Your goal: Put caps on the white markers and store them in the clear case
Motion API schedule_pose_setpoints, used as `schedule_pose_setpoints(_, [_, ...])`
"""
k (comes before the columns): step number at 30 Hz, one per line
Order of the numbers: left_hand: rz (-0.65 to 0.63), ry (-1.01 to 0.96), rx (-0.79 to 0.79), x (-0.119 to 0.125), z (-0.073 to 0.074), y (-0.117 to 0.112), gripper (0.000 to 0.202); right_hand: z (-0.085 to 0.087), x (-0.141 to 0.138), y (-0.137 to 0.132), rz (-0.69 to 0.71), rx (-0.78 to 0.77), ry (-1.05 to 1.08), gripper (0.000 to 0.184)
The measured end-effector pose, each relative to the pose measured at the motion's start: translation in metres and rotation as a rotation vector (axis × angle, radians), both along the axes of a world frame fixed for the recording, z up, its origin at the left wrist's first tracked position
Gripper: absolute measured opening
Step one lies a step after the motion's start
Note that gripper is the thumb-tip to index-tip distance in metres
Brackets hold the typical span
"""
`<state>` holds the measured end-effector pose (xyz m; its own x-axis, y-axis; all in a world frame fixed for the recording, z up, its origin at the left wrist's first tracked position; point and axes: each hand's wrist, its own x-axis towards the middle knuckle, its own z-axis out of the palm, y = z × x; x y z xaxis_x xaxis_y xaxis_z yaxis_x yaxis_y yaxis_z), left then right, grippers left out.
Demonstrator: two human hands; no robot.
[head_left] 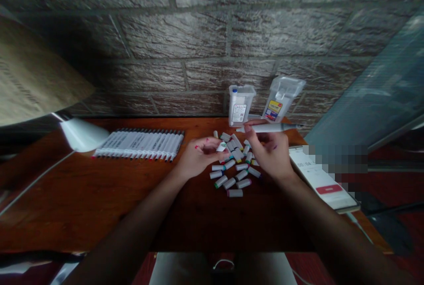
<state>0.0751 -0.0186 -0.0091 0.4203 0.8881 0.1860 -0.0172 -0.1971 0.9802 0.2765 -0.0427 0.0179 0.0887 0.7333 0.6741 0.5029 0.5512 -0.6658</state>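
right hand (273,150) on my remote feed pinches a white marker (271,128) between thumb and fingers, held nearly level above the table (99,201), its slim end pointing left. to its left, i see the left hand (195,157) gripping a small white cap (221,146) with a green mark; cap and marker are apart. below and between the hands, loose caps (241,167) lie scattered, coloured ends facing different ways. as to how far along things are, i judge the marker row (142,144) at left neatly laid out, side by side, with no cap that i can make out on it, while the caps here all lie unattached. farther out, i make out 2 clear boxes (242,104) near the wall (198,33), a lit phone (318,174) beside the right forearm, and a lamp (82,135) past the row. the marker's far end is too blurred for me to read.
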Motion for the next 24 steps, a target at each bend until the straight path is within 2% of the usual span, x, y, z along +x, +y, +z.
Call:
schedule_pose_setpoints(10, [0.03,-0.033,0.005,0.0,0.0,0.002,0.032,0.001,-0.007,-0.006,0.134,0.038,0.011,0.014])
schedule_pose_setpoints(17, [0.035,-0.023,0.056,0.001,0.001,0.002,0.031,0.0,-0.011,-0.008,0.235,0.117,-0.17,0.008])
schedule_pose_setpoints(21, [0.032,-0.025,0.028,0.001,0.001,0.003,0.028,0.0,-0.013,-0.008,0.213,0.157,-0.233,0.008])
schedule_pose_setpoints(24, [0.017,-0.038,0.003,0.0,0.002,0.003,0.029,0.005,-0.009,-0.008,0.102,0.186,-0.214,0.012])
